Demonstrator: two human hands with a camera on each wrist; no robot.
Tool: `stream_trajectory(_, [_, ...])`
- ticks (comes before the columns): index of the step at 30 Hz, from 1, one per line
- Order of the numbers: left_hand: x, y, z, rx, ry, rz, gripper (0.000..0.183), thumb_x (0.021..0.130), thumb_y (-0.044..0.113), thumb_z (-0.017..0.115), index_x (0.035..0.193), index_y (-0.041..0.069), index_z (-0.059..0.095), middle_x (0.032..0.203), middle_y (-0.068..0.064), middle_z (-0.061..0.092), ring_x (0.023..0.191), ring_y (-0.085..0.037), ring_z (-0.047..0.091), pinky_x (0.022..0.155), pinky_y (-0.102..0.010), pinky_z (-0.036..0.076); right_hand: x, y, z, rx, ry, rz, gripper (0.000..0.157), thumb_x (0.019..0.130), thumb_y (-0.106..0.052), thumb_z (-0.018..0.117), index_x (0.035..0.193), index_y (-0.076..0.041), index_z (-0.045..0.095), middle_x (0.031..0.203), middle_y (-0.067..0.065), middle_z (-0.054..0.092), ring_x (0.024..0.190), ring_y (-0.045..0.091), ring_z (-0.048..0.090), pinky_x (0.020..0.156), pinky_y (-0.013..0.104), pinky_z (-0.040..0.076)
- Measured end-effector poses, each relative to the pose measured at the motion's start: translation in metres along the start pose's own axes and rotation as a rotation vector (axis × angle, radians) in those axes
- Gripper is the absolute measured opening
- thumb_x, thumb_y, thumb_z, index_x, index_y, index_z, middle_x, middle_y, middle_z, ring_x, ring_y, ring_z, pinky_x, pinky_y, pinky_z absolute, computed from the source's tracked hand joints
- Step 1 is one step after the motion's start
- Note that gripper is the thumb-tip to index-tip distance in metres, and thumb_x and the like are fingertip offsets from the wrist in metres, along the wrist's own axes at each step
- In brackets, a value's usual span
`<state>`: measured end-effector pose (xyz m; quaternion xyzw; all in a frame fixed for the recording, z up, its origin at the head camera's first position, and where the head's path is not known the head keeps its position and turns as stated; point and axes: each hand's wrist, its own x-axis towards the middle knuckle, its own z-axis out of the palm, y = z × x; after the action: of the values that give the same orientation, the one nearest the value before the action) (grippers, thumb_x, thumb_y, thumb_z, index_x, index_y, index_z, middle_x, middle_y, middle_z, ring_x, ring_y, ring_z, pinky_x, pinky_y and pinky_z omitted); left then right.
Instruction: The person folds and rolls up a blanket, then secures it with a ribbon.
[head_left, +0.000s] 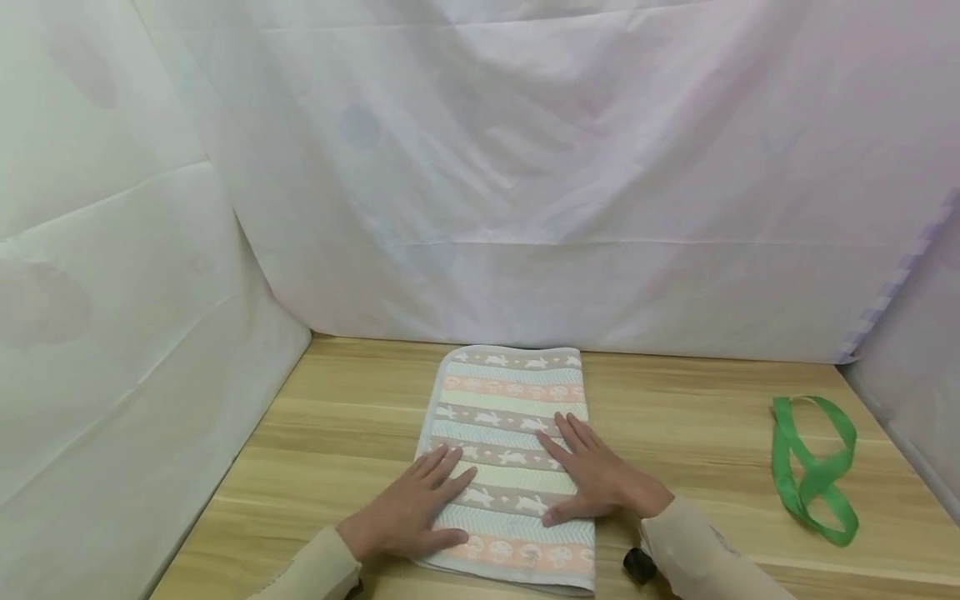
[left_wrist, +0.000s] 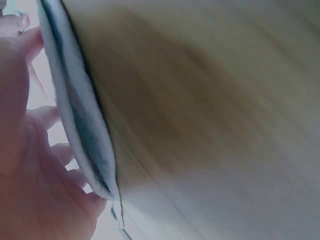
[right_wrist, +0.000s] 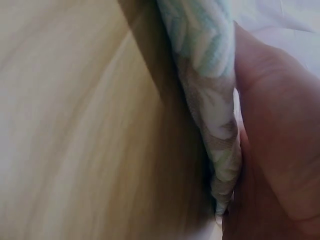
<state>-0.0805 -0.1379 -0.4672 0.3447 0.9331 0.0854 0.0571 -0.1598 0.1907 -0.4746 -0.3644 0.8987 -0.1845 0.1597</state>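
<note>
A folded cloth (head_left: 510,454) lies flat on the wooden table, striped in pastel colours with white rabbits and mushroom-like shapes. My left hand (head_left: 412,508) rests on its left side, fingers spread and fairly straight. On the right side, my right hand (head_left: 596,475) lies on the cloth with its fingers extended toward the far end. In the left wrist view the layered grey-blue edge of the cloth (left_wrist: 82,105) runs beside the fingers. The right wrist view shows the rounded fold of the cloth (right_wrist: 212,100) next to the thumb side of the hand.
A green ribbon (head_left: 813,475) lies in loose loops at the right of the wooden table (head_left: 337,417). Close to the right sleeve is a small black object (head_left: 640,565). White fabric (head_left: 562,167) hangs behind the table and along both sides.
</note>
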Motion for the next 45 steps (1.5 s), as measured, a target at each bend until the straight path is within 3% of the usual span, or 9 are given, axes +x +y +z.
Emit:
stream_trajectory(12, [0.024, 0.023, 0.007, -0.056, -0.044, -0.018, 0.076, 0.098, 0.060, 0.043, 0.156, 0.012, 0.031, 0.161, -0.023, 0.019, 0.149, -0.042, 0.015, 0.116, -0.059, 0.021, -0.021, 0.024, -0.009, 0.039, -0.024, 0.003, 0.117, 0.074, -0.072, 0.070, 0.159, -0.009, 0.019, 0.162, 0.028, -0.003, 0.148, 0.049, -0.005, 0.112, 0.072, 0.009])
stream_trajectory(25, [0.055, 0.057, 0.010, -0.061, -0.095, -0.053, 0.077, 0.098, 0.063, 0.042, 0.157, 0.015, 0.029, 0.163, -0.019, 0.016, 0.150, -0.040, 0.014, 0.116, -0.060, 0.022, -0.048, 0.057, -0.016, 0.068, 0.026, -0.036, 0.117, 0.070, -0.061, 0.081, 0.156, -0.004, 0.026, 0.160, 0.034, 0.005, 0.144, 0.057, 0.002, 0.105, 0.078, 0.012])
stream_trajectory(34, [0.060, 0.061, 0.010, -0.014, -0.110, -0.080, 0.078, 0.096, 0.066, 0.042, 0.157, 0.018, 0.030, 0.163, -0.017, 0.018, 0.150, -0.039, 0.015, 0.117, -0.058, 0.023, -0.051, 0.058, -0.019, 0.100, 0.032, -0.011, 0.116, 0.069, -0.060, 0.081, 0.156, -0.006, 0.027, 0.160, 0.033, 0.005, 0.145, 0.056, 0.001, 0.105, 0.078, 0.012])
stream_trajectory(39, [0.062, 0.062, 0.008, -0.030, -0.133, -0.093, 0.078, 0.096, 0.066, 0.042, 0.157, 0.020, 0.029, 0.164, -0.015, 0.015, 0.151, -0.037, 0.012, 0.118, -0.057, 0.021, -0.052, 0.055, -0.021, 0.098, 0.021, 0.027, 0.115, 0.070, -0.064, 0.079, 0.156, -0.007, 0.028, 0.161, 0.031, 0.006, 0.146, 0.054, 0.001, 0.107, 0.077, 0.012])
stream_trajectory(45, [0.062, 0.062, 0.007, -0.039, -0.142, -0.094, 0.078, 0.096, 0.065, 0.043, 0.157, 0.020, 0.029, 0.165, -0.015, 0.015, 0.151, -0.036, 0.012, 0.118, -0.056, 0.020, -0.058, 0.048, -0.021, 0.056, 0.025, 0.014, 0.108, 0.075, -0.064, 0.075, 0.153, -0.003, 0.032, 0.160, 0.032, 0.008, 0.144, 0.057, 0.003, 0.107, 0.076, 0.014])
